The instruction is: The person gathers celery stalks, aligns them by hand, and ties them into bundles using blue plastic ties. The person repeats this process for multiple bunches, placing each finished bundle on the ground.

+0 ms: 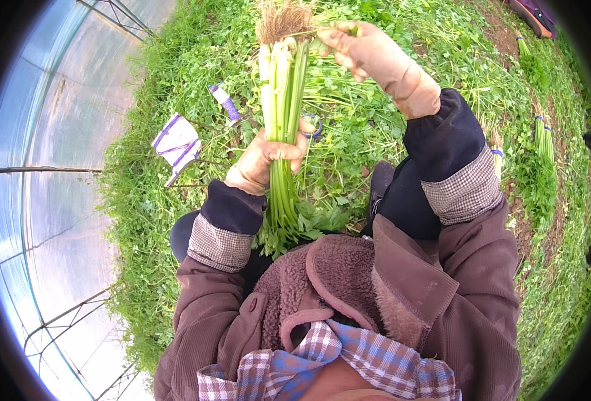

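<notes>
My left hand (275, 155), in a dirty pale glove, is closed around the stalks of a celery bunch (283, 100). The bunch is held with its brown roots (285, 22) at the top of the view and its leaves hanging towards my lap. Beside the roots, my right hand (365, 52), gloved alike, pinches a thin yellowish stem between thumb and fingers. Some purple tape (317, 126) shows as a ring just right of my left hand.
Left of the bunch stand a purple-wrapped handle (225, 104) and a white piece with purple tape (178, 143) on thin metal rods. Tied celery bunches (543, 140) lie on the ground at right. Loose leaves cover the soil. A plastic greenhouse wall (65, 125) rises at left.
</notes>
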The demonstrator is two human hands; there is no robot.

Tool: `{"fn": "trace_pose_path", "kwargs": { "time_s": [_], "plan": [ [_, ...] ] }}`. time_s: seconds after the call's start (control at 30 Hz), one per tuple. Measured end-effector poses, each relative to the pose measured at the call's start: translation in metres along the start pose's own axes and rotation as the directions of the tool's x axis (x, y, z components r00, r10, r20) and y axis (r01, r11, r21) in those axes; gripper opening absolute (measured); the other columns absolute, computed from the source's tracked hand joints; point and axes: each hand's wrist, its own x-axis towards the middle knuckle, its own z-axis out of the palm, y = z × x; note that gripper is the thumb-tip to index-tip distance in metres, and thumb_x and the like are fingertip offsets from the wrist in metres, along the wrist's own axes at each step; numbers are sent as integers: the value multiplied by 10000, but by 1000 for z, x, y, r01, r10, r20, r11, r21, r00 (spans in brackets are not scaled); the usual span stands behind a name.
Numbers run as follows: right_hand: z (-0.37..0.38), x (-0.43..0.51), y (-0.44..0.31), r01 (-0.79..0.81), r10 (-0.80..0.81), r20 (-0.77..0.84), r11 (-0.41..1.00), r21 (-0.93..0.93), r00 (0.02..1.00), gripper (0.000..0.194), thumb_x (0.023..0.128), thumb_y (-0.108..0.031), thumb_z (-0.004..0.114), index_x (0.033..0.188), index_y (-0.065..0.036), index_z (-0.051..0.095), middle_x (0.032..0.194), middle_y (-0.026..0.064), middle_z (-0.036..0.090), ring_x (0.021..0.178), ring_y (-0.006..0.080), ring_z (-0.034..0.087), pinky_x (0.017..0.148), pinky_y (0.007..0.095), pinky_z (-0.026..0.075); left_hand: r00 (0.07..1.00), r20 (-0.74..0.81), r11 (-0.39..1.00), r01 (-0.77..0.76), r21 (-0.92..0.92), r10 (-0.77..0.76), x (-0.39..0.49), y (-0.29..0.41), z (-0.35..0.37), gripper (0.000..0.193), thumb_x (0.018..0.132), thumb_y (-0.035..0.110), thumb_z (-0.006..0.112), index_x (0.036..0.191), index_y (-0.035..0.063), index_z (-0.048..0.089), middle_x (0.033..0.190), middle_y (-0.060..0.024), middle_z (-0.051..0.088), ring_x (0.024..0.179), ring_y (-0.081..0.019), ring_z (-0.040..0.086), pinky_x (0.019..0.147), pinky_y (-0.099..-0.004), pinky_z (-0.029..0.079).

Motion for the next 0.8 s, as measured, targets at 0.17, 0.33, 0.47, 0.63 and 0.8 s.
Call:
{"fn": "trace_pose_path", "kwargs": {
  "time_s": [0.17, 0.33, 0.47, 0.63, 0.8],
  "plan": [
    [-64, -10, 7, 97, -76, -247, 992, 76, 966, 310, 1084, -370, 537, 1130, -85, 649, 850, -36, 644, 623, 33, 530, 589, 236, 481, 999, 2, 999, -51, 13, 51, -8, -9, -10, 617, 754, 174, 812, 1292, 12, 557, 746, -40, 580, 621, -149, 568, 585, -283, 470],
    [-32, -16, 49, -166, 333, 33, 552, -817, 942, 990, 829, -468, 840, 1592, -80, 343, 1594, 170, 430, 1462, 311, 424, 1200, 412, 351, 995, 63, 996, -73, -45, 75, -6, 0, 1, 605, 764, 182, 807, 1289, 12, 561, 761, -47, 589, 635, -158, 587, 605, -290, 500],
    [32, -30, 25, 23, -136, 303, 938, 347, 943, 976, 864, -419, 824, 1588, -33, 295, 1472, 188, 530, 1332, 284, 541, 1084, 422, 471, 969, 246, 986, 48, -161, -8, 6, -8, 26, 585, 758, 156, 813, 1272, -7, 587, 815, -69, 619, 634, -165, 615, 624, -281, 519],
    [79, -41, -15, -2, 17, -49, 957, 291, 999, 565, 907, -211, 793, 1375, -9, 548, 1181, 103, 694, 1035, 178, 679, 895, 309, 557, 972, 218, 988, -57, -143, 88, 32, -29, 23, 679, 775, 179, 866, 1354, 6, 555, 1137, -144, 694, 1018, -217, 687, 911, -358, 554],
    [138, -8, -33, 169, -170, -323, 985, -33, 931, 334, 901, -51, 764, 1213, -1, 655, 1058, 31, 731, 927, 108, 680, 842, 270, 551, 593, -126, 489, -504, 712, 795, 36, -15, 16, 939, 801, 303, 878, 1532, 43, 349, 1447, -193, 522, 1370, -272, 482, 1137, -419, 411]
  ]
}}
